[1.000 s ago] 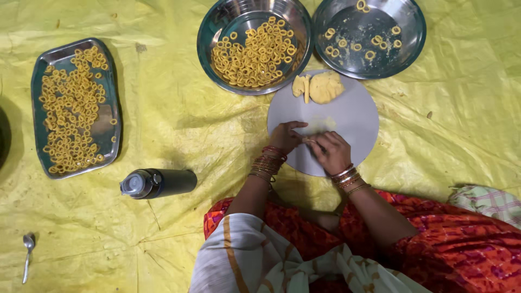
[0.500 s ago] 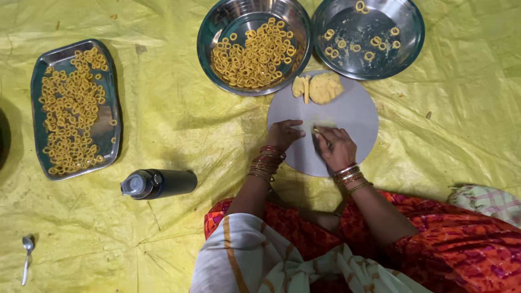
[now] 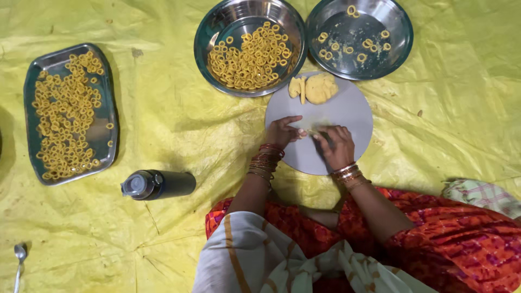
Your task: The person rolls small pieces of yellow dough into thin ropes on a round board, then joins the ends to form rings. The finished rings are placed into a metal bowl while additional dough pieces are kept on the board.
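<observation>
Both hands rest on a round grey board (image 3: 347,111) lying on a yellow sheet. My left hand (image 3: 282,132) and my right hand (image 3: 336,145) meet at the fingertips over a thin strip of yellow dough (image 3: 310,131), each pinching one end of it. A lump of yellow dough (image 3: 320,88) with smaller cut pieces (image 3: 296,87) lies at the board's far edge. Bangles circle both wrists.
A steel bowl (image 3: 209,38) full of small dough rings and a steel plate (image 3: 399,46) with a few rings stand beyond the board. A rectangular steel tray (image 3: 106,144) of rings lies at left. A dark bottle (image 3: 158,184) lies on its side; a spoon (image 3: 19,255) is at bottom left.
My hands have shifted slightly on the board, and the fingertips have come together on the dough strip. Everything else is in the same place.
</observation>
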